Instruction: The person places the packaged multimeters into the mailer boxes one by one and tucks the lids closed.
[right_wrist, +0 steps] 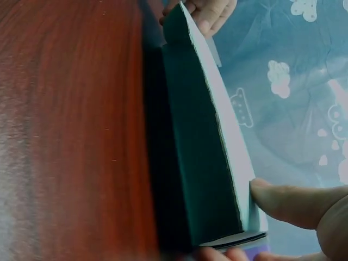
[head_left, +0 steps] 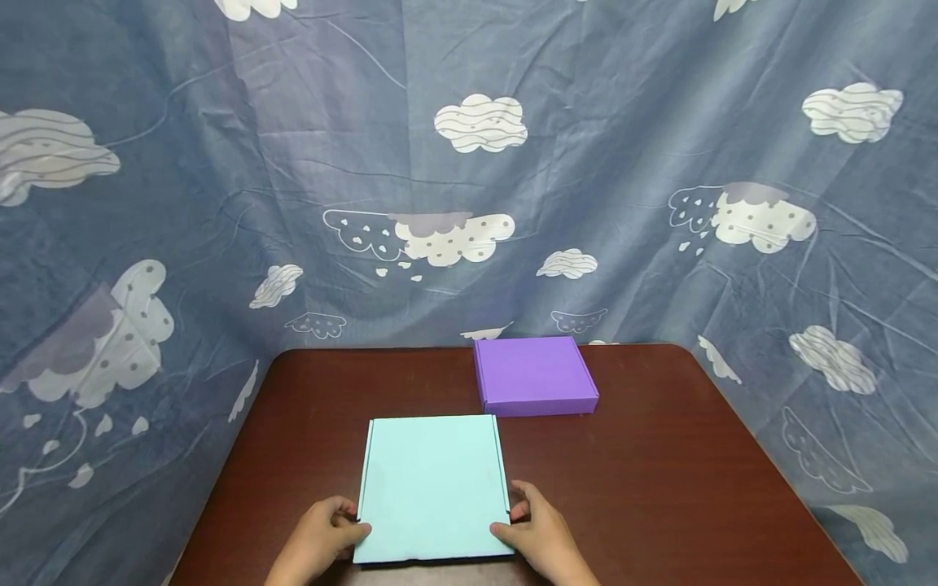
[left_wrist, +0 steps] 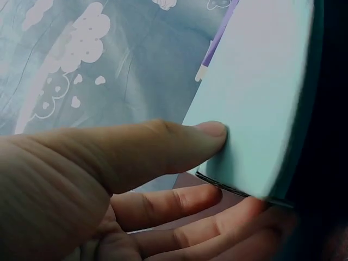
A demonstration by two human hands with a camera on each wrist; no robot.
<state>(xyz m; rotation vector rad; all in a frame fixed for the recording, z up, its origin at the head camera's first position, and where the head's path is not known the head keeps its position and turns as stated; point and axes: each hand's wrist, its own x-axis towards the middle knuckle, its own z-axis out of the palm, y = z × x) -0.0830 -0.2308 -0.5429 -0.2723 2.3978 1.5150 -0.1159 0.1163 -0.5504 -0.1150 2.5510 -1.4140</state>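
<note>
A flat mint-green cardboard box (head_left: 434,484) lies near the front of the table with its lid down. My left hand (head_left: 322,535) grips its near left corner, the thumb on top of the lid and the fingers at the side. At the near right corner my right hand (head_left: 541,533) holds the box the same way, thumb on the lid's edge. In the right wrist view the front wall (right_wrist: 201,147) of the box stands in shadow under the lid's edge.
A closed purple cardboard box (head_left: 538,370) sits behind the mint-green one, toward the back edge of the brown wooden table (head_left: 659,472). A blue cloth (head_left: 623,163) with white clouds hangs behind and along both sides.
</note>
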